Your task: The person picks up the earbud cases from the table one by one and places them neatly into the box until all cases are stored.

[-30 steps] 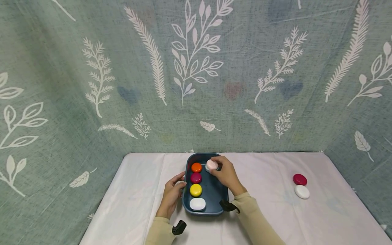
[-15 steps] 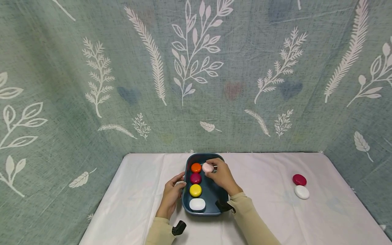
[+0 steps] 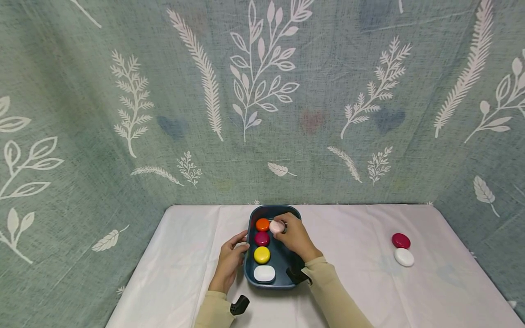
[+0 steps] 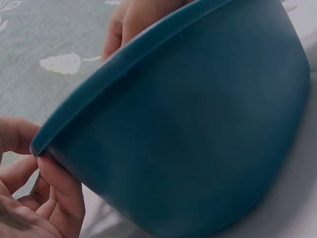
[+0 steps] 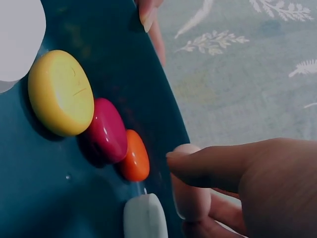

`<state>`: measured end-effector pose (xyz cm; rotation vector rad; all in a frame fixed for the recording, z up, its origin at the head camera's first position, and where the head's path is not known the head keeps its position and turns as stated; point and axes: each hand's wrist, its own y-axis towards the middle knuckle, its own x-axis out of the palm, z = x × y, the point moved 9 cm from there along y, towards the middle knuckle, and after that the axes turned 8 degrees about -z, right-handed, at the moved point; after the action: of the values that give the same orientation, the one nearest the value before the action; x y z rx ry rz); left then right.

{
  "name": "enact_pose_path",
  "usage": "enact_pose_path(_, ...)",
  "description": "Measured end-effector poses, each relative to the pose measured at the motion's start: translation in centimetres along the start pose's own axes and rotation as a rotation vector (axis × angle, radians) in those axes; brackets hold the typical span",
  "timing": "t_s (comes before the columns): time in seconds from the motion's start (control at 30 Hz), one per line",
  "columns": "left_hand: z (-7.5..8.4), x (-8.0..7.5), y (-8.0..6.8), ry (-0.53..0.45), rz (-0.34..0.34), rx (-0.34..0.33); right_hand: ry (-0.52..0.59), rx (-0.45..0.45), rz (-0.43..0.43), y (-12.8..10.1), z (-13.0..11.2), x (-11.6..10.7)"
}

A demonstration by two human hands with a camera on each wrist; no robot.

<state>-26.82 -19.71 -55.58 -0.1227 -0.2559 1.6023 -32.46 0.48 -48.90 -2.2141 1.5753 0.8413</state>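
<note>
A dark blue tray (image 3: 293, 269) sits on the white tablecloth. A column of small oval cases lies along its left side: orange (image 3: 263, 224), magenta (image 3: 262, 238), yellow (image 3: 261, 255) and white (image 3: 264, 273). My right hand (image 3: 280, 226) pinches a pale pink case (image 3: 276, 226) low inside the tray, just right of the orange one. In the right wrist view that case (image 5: 144, 218) lies below the orange case (image 5: 134, 156), with my fingers (image 5: 233, 166) beside it. My left hand (image 3: 239, 243) holds the tray's left rim. The left wrist view shows its fingers (image 4: 59, 191) under the tray's rim (image 4: 148, 44).
A red case (image 3: 400, 240) and a white case (image 3: 404, 257) lie together on the cloth at the far right. Leaf-patterned green fabric (image 3: 262, 100) walls the table on three sides. Black wrist straps (image 3: 239, 304) show near the table's front edge.
My right hand has carried the pale pink case left and down, from the tray's far right corner to beside the orange case. The left hand has stayed on the rim.
</note>
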Motion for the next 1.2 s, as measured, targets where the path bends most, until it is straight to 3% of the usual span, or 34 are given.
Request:
enact_pose_path(0.3,0.1,0.1,0.1,-0.002,0.004,0.001,-0.068,0.006,-0.078,0.4,0.1,0.5)
enact_pose_path(0.67,0.1,0.2,0.1,0.0,0.011,0.001,-0.049,0.007,-0.119,-0.5,-0.1,0.2)
enact_pose_path(0.9,-0.2,-0.1,0.1,0.005,0.015,-0.003,-0.014,-0.025,-0.046,-1.5,0.2,-1.7)
enact_pose_path(1.2,-0.2,-0.1,0.3,0.013,0.02,0.003,0.133,-0.029,0.099,-3.6,2.0,-4.9)
